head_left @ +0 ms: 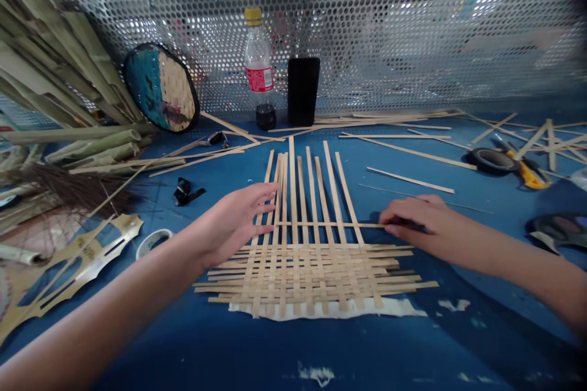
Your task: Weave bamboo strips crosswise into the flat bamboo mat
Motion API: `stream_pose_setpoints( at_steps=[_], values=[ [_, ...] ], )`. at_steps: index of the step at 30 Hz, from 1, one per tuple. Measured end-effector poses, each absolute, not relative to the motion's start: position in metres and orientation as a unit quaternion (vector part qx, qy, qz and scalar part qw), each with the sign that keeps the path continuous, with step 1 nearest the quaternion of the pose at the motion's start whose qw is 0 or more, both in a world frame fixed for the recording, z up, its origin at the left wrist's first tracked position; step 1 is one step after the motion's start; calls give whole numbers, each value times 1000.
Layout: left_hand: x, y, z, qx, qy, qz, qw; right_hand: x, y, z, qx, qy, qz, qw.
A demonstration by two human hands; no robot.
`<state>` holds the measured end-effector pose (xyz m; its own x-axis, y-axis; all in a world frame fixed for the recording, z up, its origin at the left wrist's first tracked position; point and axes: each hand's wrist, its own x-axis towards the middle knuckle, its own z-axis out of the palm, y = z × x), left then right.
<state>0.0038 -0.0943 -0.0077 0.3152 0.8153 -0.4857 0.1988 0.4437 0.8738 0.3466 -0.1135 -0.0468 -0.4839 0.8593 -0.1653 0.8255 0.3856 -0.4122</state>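
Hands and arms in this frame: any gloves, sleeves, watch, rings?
Left hand and right hand are bare, no gloves. Both forearms are uncovered to the frame edge; no sleeves show. No watch, bracelet, ring, tape or markings visible on either.

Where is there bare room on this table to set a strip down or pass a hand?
Barest: the blue table on the near side of the woven mat, between both forearms. A smaller patch lies between the black clip and the left hand. Crowded: bamboo stalks left; loose strips, tape roll beyond the right hand pinching a thin strip.
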Motion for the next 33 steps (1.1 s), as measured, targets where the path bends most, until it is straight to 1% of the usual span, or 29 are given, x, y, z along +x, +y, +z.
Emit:
stream_pose_setpoints(
  at_steps=[9, 14, 18, 22, 26, 33],
  values=[
    [10, -87, -14, 480, 557, 218, 641, 346, -115, -48, -508, -834, 211, 43],
    [7, -81, -13, 515, 595, 177, 591, 348, -115, -51, -504, -836, 214, 43],
    [0, -75, -16, 544, 563, 162, 601, 346, -116, -50, -514, -827, 222, 45],
    [-7, -69, -24, 592, 552, 129, 572, 340, -116, -46, -521, -821, 229, 43],
    [-7, -67, -26, 617, 530, 120, 569, 332, -116, -48, -499, -836, 224, 50],
    [-10, -65, -33, 698, 504, 93, 500, 320, -116, -57, -475, -860, 168, 83]
  ],
)
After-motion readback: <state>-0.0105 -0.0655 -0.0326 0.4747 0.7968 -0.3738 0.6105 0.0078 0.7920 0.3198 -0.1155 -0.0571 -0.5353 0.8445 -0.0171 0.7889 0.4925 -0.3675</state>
